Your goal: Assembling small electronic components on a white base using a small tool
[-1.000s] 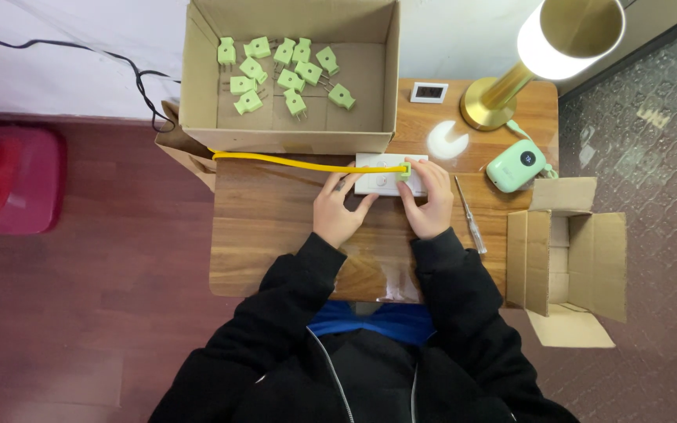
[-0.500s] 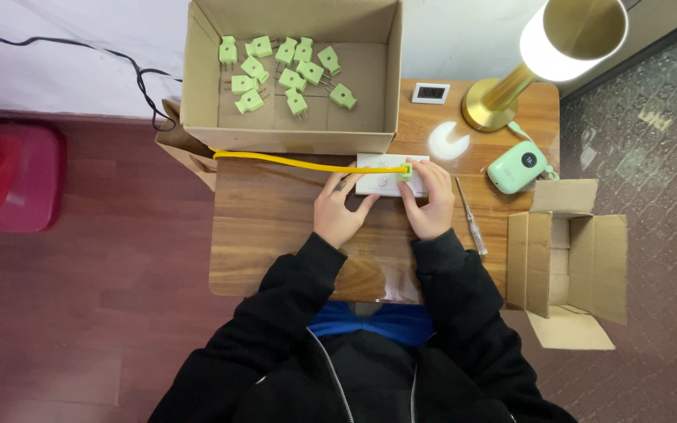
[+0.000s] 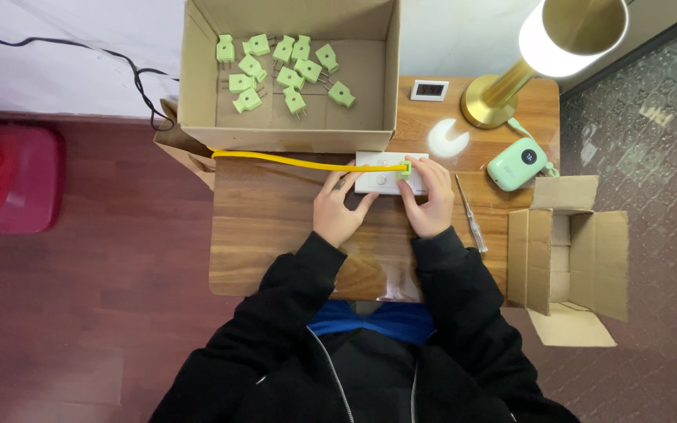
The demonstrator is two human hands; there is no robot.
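Fingers [image 3: 415,166] of our right hand [image 3: 430,202] pinch a small green plug [image 3: 404,168] against the white socket block [image 3: 380,172]; our left hand [image 3: 339,210] presses flat on the block's near left edge, fingers spread. Behind the block stands the big cardboard box [image 3: 197,86] of green plugs [image 3: 284,66]. On the table [image 3: 276,235], a yellow cable [image 3: 299,162] runs left from the block, and a screwdriver [image 3: 470,213] lies right of it.
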